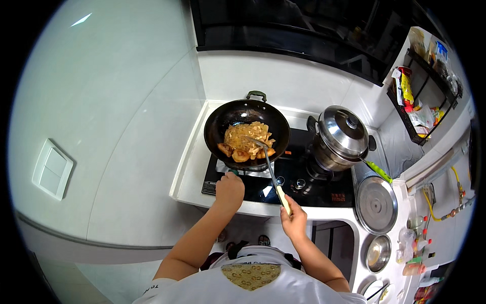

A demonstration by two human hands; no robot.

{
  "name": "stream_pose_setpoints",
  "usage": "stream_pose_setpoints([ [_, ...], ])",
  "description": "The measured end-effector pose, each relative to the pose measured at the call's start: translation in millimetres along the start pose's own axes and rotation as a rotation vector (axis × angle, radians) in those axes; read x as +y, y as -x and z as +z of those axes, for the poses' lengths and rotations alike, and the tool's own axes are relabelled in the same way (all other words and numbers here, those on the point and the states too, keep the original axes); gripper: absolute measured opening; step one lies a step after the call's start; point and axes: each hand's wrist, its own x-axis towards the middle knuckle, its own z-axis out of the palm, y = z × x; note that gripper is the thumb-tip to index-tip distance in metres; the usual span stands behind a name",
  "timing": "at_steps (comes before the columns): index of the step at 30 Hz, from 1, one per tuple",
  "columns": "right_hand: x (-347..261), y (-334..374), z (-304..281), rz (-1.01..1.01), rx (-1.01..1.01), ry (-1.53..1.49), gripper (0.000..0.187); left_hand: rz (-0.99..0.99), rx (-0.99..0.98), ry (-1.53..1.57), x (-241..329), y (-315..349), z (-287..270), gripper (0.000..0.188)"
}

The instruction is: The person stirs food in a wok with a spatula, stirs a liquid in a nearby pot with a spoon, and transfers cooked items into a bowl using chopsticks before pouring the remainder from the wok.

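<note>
A black wok (212,124) sits on the left burner, its far loop handle pointing at the wall. In it lies a heap of brownish shredded food (248,136), with browned chunks along the near side. My left hand (230,191) is closed at the wok's near edge, around the near handle, of which only a dark green bit shows. Held in my right hand (294,218) is a metal cooking spatula (271,171) with a cream handle. Its head rests among the food and is partly hidden there, so its exact shape is hard to see.
Right of the wok, a steel pot with a domed lid (344,130) stands on the black glass stove (316,190). A green-handled utensil (378,171) juts out beside it. Farther right are a round metal lid (376,205), a steel bowl (378,253) and a wall rack (428,76) holding packets.
</note>
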Motion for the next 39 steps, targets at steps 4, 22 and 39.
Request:
stream_pose_setpoints([
  [4,-18.8,-12.3,-12.0,-0.121,-0.093,0.162,0.037,-0.022,0.056,-0.03,0.1,1.8,10.7,0.013],
  [22,-42.0,-54.1,16.8,-0.136,-0.204,0.179,0.036,-0.015,0.067,0.0,-1.0,3.0,7.1,0.009],
  [39,-90.1,-135.4,-97.7,-0.377,-0.234,0.757,0.031,-0.046,0.07,0.01,0.8,2.1,13.9,0.015],
])
